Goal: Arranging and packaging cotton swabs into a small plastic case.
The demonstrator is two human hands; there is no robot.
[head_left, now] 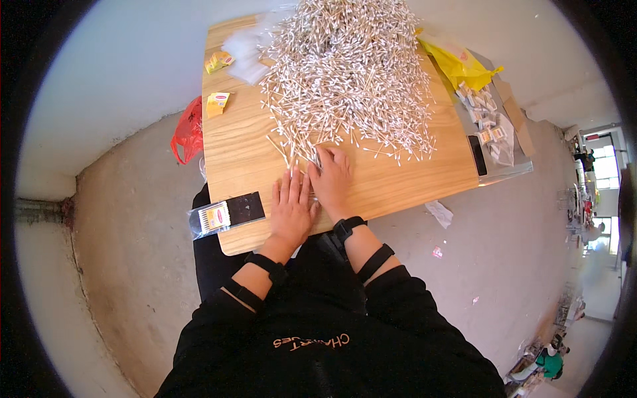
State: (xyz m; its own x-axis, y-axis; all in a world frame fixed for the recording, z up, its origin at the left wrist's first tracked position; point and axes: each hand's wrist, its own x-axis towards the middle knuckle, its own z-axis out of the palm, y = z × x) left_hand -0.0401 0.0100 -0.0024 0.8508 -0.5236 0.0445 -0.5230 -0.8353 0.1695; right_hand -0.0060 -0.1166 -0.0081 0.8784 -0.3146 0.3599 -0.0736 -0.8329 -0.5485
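A large heap of white-tipped cotton swabs [348,73] covers the far middle of the wooden table [252,159]. At its near edge, a few loose swabs [292,149] lie by my fingertips. My left hand [292,207] rests low over the table near its front edge, fingers stretched forward and lying flat. Right beside it, my right hand [334,179] has its fingers curled inward against the near swabs. What lies under its fingers is mostly hidden. The two hands almost touch at the thumbs.
A small clear packet with a yellow card [214,217] lies on a black flat piece [245,209] at the front left. Yellow cards [217,104] and clear bags [247,56] sit farther back. On the right are a dark phone-like slab [477,155], small packs [488,119] and a yellow bag [458,63].
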